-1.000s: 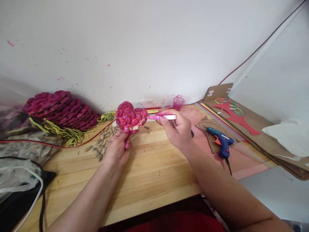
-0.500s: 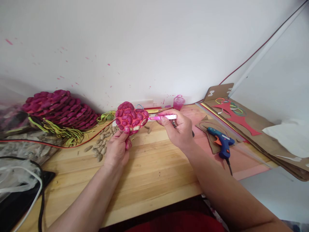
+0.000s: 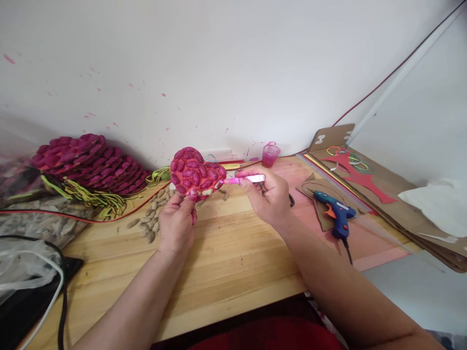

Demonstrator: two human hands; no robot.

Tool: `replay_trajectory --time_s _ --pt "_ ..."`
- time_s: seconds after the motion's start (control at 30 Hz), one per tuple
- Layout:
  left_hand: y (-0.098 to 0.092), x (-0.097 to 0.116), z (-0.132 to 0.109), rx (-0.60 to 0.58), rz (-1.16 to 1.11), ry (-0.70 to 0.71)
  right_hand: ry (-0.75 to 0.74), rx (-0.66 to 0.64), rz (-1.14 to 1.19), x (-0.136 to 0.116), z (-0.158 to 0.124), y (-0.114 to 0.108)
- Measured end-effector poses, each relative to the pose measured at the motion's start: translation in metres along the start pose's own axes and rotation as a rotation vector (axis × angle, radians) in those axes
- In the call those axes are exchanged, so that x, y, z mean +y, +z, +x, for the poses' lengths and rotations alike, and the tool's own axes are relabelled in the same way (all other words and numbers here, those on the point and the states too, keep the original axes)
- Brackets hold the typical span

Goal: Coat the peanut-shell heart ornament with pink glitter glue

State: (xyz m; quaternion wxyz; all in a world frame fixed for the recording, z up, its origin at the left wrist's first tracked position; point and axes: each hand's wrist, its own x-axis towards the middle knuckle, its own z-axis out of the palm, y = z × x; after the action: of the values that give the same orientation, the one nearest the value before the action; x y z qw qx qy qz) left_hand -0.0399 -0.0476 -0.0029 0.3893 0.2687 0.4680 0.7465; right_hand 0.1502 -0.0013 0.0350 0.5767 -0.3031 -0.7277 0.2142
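My left hand [image 3: 178, 218] is closed on the lower edge of a heart-shaped piece [image 3: 195, 170] covered in magenta-coloured peanuts, thumb on its front. A few peanuts along its lower right edge still show pale, bare shell. Between the thumb and fingers of my right hand [image 3: 270, 194] is a slim paintbrush [image 3: 251, 179] with a white end and a pink-stained front. Its tip meets the right edge of the heart, at or very near a peanut there. Pink stains mark the fingertips of my left hand.
Loose peanuts [image 3: 149, 221] lie behind my left wrist. Stacked magenta peanut pieces [image 3: 87, 163] with yellow-green cords stand at left. A cup of pink liquid [image 3: 270, 155] sits by the wall. A blue glue gun [image 3: 339, 216] rests on cardboard at right, near red cutouts [image 3: 368, 187].
The heart-shaped piece has tilted and shifted slightly up and left, its face turned more toward me. The paintbrush tip has moved slightly left and down along the heart's right edge.
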Motion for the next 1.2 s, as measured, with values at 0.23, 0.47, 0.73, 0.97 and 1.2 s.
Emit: replay_trajectory --time_s 0.23,0.47,0.73,0.97,1.2 --pt "0.0014 0.0027 -0.0024 -0.018 0.124 0.047 -0.006 -0.011 -0.047 0.0025 -0.0008 0.0017" --pt "0.0023 0.0055 -0.0034 -0.024 0.164 0.076 -0.046 0.011 -0.029 0.0009 0.0003 0.0002" --pt "0.0049 0.0063 -0.0048 -0.033 0.195 0.082 -0.081 -0.002 -0.067 0.0009 -0.0024 0.0024" --pt "0.0044 0.0044 -0.0059 -0.038 0.214 0.137 0.000 0.021 0.021 0.0055 -0.0015 0.0030" --pt "0.0063 0.0052 -0.0069 -0.066 0.253 0.193 0.019 0.030 -0.044 0.0049 -0.0017 0.0040"
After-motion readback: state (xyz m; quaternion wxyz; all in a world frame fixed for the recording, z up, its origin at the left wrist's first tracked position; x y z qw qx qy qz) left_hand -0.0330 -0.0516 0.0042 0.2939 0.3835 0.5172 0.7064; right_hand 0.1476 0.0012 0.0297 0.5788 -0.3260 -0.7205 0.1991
